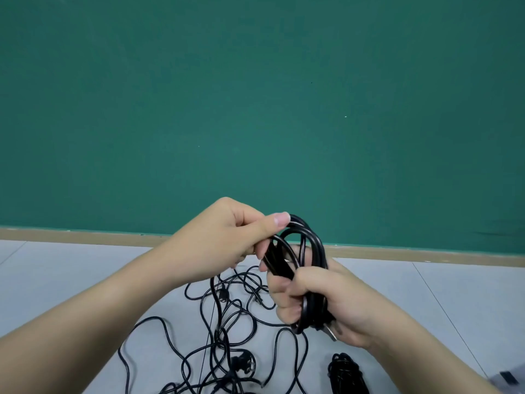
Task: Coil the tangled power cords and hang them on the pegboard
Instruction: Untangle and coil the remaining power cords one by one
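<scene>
At the bottom edge, about 5 o'clock, a finished bundle of black cord (347, 375) lies on the pale grey floor (71, 274). Left of it, around 6 to 7 o'clock, the tangled black power cords (227, 322) sprawl in loose loops over the floor, with a plug (241, 363) showing among them.

Above the tangle, near the picture's centre, both hands work one black coil (302, 251), held clear of the floor. The right hand (321, 302), at 5 o'clock of the coil, has its fingers curled tight around the coil's lower part, and a metal-tipped end sticks out below its palm. The left hand (227, 237), at 9 o'clock, pinches the coil's upper loops between thumb and curled fingers.

Beyond the hands a tan baseboard (85, 236) runs across, and a dark green wall (255, 95) fills everything from 9 through 12 to 3 o'clock.
</scene>
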A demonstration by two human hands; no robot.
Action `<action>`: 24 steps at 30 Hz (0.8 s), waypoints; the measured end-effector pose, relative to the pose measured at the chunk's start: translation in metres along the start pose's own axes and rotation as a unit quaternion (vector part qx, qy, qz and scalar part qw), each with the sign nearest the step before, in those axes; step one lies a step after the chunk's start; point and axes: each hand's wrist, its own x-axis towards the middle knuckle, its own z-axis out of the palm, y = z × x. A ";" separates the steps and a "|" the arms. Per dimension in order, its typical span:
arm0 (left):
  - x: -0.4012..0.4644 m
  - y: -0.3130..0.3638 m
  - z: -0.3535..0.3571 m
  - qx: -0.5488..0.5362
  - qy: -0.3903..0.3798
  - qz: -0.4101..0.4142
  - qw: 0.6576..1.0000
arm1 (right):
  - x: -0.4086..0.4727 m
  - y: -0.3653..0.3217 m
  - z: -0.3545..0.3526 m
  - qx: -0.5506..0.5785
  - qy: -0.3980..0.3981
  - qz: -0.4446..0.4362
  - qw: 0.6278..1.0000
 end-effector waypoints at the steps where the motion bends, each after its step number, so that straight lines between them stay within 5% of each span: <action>1: 0.001 -0.002 -0.001 -0.007 0.002 -0.005 1.000 | 0.001 0.000 0.000 0.042 -0.013 -0.009 0.999; 9: 0.006 -0.011 -0.015 0.058 0.024 -0.043 0.997 | -0.006 -0.034 -0.021 0.349 0.052 -0.161 0.922; 14: 0.001 -0.005 -0.009 -0.006 -0.017 -0.004 1.000 | -0.003 -0.026 -0.021 0.268 0.107 -0.135 0.948; 24: -0.006 0.010 0.023 0.017 -0.041 0.021 0.999 | -0.005 -0.021 -0.013 0.221 0.033 -0.098 0.970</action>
